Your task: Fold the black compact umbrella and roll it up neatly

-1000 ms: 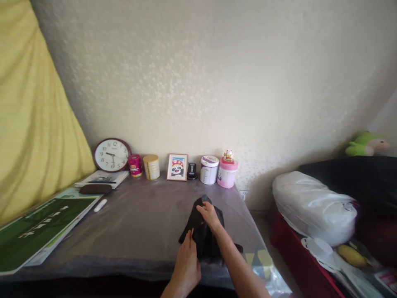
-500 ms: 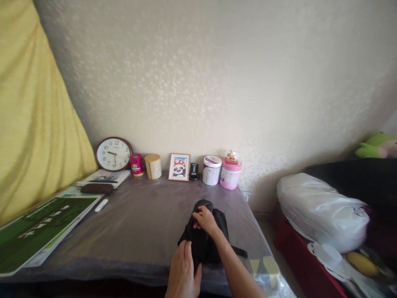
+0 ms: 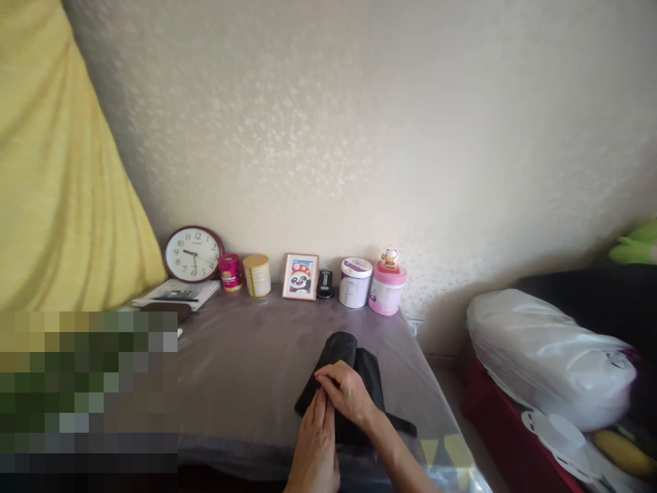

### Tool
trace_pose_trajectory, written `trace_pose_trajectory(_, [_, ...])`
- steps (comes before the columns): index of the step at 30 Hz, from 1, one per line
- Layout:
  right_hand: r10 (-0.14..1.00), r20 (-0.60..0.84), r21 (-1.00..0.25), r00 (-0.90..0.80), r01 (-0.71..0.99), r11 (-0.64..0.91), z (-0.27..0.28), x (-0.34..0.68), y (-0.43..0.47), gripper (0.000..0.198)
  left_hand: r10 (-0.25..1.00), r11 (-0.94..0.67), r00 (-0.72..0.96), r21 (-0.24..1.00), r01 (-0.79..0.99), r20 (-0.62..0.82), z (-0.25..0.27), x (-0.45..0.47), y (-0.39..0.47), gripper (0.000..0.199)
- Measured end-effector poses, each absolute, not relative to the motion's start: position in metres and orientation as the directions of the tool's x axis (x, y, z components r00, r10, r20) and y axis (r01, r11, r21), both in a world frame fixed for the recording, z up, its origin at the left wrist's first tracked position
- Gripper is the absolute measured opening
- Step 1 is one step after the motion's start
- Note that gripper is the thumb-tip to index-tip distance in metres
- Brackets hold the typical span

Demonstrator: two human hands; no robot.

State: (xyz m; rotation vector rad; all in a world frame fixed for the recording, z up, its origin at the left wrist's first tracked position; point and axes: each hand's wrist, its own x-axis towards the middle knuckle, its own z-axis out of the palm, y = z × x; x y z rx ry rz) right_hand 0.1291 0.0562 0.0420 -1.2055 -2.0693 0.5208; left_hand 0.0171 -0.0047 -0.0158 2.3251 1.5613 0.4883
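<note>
A black piece of thin fabric (image 3: 336, 349), bunched in folds, lies near the front right of the table; a narrow strip of it sticks out to the right. What kind of item it is, I cannot make out. My left hand (image 3: 315, 438) rests along its near left side, fingers stretched out and lying flat against it. From the right, my right hand (image 3: 346, 394) reaches over the fabric with bent fingers pinched together at a fold, close to the left fingertips. Both hands hide much of the middle of the fabric.
Along the wall stand a clock (image 3: 194, 255), a pink tin (image 3: 230, 272), a yellow-lidded can (image 3: 257, 276), a panda picture frame (image 3: 300, 277) and two tubs, one topped by a cat figurine (image 3: 389, 259). Right of the table sits a white plastic bag (image 3: 549, 349). Blurred blocks cover the lower left.
My right hand has come down and nearer, from the top of the fabric to beside my left fingertips. My left hand has slid slightly forward and right. The view has shifted a little.
</note>
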Motion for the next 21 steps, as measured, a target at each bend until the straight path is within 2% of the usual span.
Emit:
trace_pose_trajectory(2, [0.826, 0.429, -0.568, -0.366, 0.602, 0.562, 0.034, 0.135, 0.055, 0.027, 0.933, -0.354, 0.341, 0.443, 0.824, 0.112, -0.016, 0.017, -0.005, 0.083])
trace_pose_trajectory(5, [0.805, 0.449, -0.501, -0.388, 0.637, 0.586, 0.022, 0.141, 0.066, 0.028, 0.937, -0.338, 0.341, 0.433, 0.836, 0.074, -0.01, 0.018, -0.006, 0.086])
trace_pose_trajectory(10, [0.855, 0.419, -0.477, -0.307, 0.727, 0.495, 0.013, 0.147, 0.101, 0.029, 0.949, -0.27, 0.313, 0.41, 0.871, -0.041, 0.001, 0.019, -0.007, 0.09])
trace_pose_trajectory(16, [0.891, 0.412, -0.48, -0.19, 0.786, 0.39, 0.01, 0.153, 0.137, 0.029, 0.961, -0.23, 0.272, 0.433, 0.872, -0.039, -0.001, 0.021, -0.007, 0.086])
trace_pose_trajectory(18, [0.915, 0.394, -0.531, -0.089, 0.79, 0.305, 0.009, 0.157, 0.145, 0.028, 0.963, -0.22, 0.267, 0.462, 0.859, -0.039, -0.001, 0.02, -0.007, 0.086])
trace_pose_trajectory(21, [0.939, 0.309, -0.64, 0.148, 0.763, 0.09, 0.008, 0.172, 0.148, 0.031, 0.966, -0.196, 0.255, 0.511, 0.837, -0.047, 0.0, 0.018, -0.006, 0.09])
